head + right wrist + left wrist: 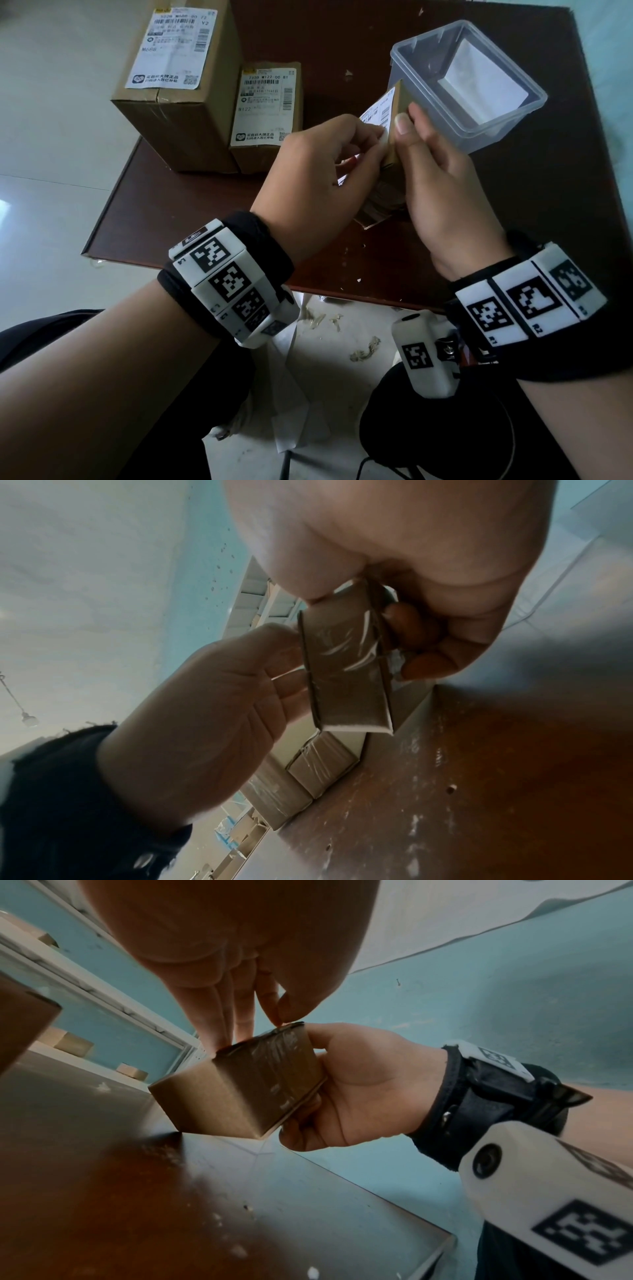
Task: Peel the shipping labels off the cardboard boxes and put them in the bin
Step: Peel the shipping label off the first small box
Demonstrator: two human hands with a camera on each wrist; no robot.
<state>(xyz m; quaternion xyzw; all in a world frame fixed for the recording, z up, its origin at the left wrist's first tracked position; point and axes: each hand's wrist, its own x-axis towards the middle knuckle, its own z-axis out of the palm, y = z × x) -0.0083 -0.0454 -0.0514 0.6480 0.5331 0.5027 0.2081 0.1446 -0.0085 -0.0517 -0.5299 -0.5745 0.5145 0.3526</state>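
Observation:
I hold a small cardboard box (394, 161) above the brown table (513, 222). My right hand (409, 118) grips the box from the right, thumb on its near face. A white shipping label (380, 109) covers the box's left face. My left hand (378, 135) pinches that label at the box's edge; its fingers hide most of the label. The left wrist view shows the box (240, 1091) tilted, with my fingertips (253, 1034) at its top edge. A clear plastic bin (513, 113) stands just behind, with a white label (472, 78) lying inside.
Two taped cardboard boxes stand at the table's back left, a tall one (178, 113) and a shorter one (267, 154), each with a shipping label on top. Paper scraps (366, 349) litter the floor under the table's near edge.

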